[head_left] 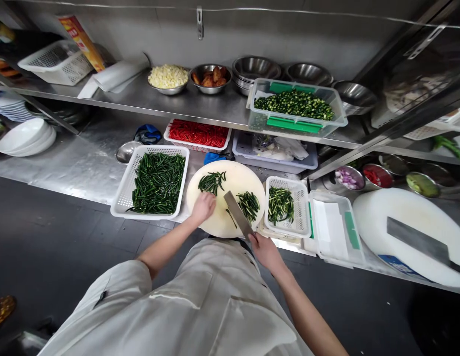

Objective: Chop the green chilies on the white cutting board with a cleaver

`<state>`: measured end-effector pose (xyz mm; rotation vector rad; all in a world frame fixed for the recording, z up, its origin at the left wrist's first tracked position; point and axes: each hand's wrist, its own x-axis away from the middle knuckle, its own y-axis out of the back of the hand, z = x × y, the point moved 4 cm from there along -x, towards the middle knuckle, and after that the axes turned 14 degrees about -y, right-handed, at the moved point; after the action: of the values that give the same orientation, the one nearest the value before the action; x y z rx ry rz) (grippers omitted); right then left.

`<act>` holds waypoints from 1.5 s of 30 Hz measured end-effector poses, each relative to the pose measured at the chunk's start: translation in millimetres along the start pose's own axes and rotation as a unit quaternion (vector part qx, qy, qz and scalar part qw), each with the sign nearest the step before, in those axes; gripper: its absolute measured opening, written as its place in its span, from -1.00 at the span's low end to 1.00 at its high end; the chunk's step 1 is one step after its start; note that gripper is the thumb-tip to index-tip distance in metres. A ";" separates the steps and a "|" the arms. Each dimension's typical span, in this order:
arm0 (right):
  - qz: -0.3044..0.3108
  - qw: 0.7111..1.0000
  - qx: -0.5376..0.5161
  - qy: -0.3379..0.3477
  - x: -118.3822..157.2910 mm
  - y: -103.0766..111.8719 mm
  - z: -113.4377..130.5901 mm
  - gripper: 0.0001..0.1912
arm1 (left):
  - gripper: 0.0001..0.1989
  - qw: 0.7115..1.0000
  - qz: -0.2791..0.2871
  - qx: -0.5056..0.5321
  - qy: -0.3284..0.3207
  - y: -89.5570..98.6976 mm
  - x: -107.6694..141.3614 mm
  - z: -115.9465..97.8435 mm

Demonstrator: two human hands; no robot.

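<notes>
My right hand (266, 251) grips the handle of a cleaver (238, 212), whose blade lies over the round white cutting board (230, 228). Left of the blade, my left hand (204, 207) is closed with its fingers curled; whether anything is in them is hidden. Just beyond it lies a small pile of thin green chilies (212, 183). Another pile of cut green chilies (248, 205) sits right of the blade, and a single chili (231, 217) lies between hand and cleaver. Whole green chilies (158, 182) fill a white basket (120, 200) at left; cut ones partly fill a smaller basket (302, 207) at right.
Behind the board stand a basket of red chilies (198, 133) and a lidless bin (277, 153) holding plastic bags. The shelf above carries metal bowls (256, 68) and a clear box (298, 106) of chopped greens. Far right, a second cleaver (418, 239) rests on a thick board (396, 207).
</notes>
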<state>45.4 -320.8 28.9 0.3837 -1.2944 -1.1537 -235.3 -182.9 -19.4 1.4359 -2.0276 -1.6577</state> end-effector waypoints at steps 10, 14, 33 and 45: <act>0.020 0.999 0.015 -0.032 13.0 -2.1 -29.2 -0.59 | -0.75 0.996 0.048 0.067 -0.022 -11.7 33.1 -5.2; 0.025 0.998 0.057 -0.028 21.2 8.4 -17.6 -0.61 | -0.72 0.975 0.112 0.129 -0.142 -52.5 24.0 -54.6; 0.002 0.999 -0.051 0.000 8.7 -7.6 -9.7 -0.61 | -0.70 0.995 0.057 0.011 -0.078 -7.9 -25.5 2.3; 0.028 0.999 0.008 -0.035 16.6 -4.3 -26.3 -0.59 | -0.69 0.964 0.136 0.121 -0.192 -28.7 8.3 -38.2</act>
<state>64.3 -345.8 26.6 0.3194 -1.3669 -1.1186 -199.3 -212.8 -32.2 0.8801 -2.5748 -1.7168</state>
